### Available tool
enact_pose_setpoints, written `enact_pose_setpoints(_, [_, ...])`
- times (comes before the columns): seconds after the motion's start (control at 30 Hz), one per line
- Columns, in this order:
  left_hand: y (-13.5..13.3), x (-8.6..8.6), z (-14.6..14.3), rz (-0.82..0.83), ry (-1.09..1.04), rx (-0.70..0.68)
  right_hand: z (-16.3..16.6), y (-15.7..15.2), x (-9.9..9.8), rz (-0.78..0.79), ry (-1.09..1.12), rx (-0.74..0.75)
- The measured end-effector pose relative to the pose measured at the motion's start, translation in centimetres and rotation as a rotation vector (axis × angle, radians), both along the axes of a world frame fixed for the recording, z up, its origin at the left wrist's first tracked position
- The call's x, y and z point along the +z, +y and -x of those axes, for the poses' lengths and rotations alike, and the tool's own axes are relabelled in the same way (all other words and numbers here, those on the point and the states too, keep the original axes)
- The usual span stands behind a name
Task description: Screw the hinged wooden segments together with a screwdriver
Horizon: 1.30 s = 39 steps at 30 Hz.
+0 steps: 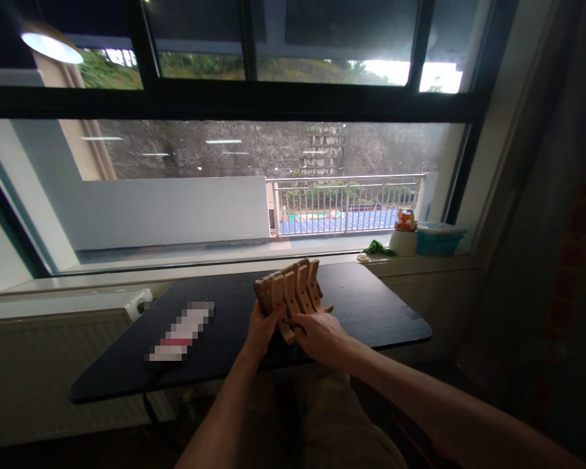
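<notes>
A wooden hook rack (264, 293) is held tilted above the front part of the dark table (356, 299). Its board has a rough, bark-like edge, and several pale curved wooden hooks (302, 290) with small dark holes stand in a row across it. My left hand (262, 331) grips the rack's left side, thumb over the front near the leftmost hook. Against the lower ends of the hooks, my right hand (325, 335) is closed with its fingers curled; whatever is between those fingers is hidden.
A blurred-out pale item with a red band (180, 332) lies on the table's left side. On the windowsill at right stand a teal lidded tub (439, 240), a white container (403, 241) and something green (377, 247). A radiator (53, 365) is at left.
</notes>
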<state>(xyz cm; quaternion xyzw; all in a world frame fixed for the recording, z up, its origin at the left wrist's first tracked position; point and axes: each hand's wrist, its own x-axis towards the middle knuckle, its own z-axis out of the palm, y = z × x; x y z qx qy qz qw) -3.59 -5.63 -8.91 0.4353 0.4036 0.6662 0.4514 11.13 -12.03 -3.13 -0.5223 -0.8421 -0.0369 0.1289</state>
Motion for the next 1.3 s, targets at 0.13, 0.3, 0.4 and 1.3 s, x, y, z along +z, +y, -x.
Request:
enact_pose_setpoints(0.13, [0.1,0.0,0.0,0.002,0.008,-0.002,0.7,-0.8,0.0,-0.037,-0.084,0.103])
enact_pose_setpoints(0.3, [0.2,-0.2,0.1,0.018,0.012,0.018,1.5,-1.3,-0.1,-0.037,-0.142,0.163])
enact_pose_setpoints(0.4, [0.3,-0.2,0.0,0.013,-0.004,0.014,1.5,-1.1,0.2,0.004,-0.083,0.125])
enact_pose_setpoints(1.3, [0.0,0.1,-0.1,0.006,-0.008,0.015,-1.5,0.0,0.3,-0.077,-0.14,0.248])
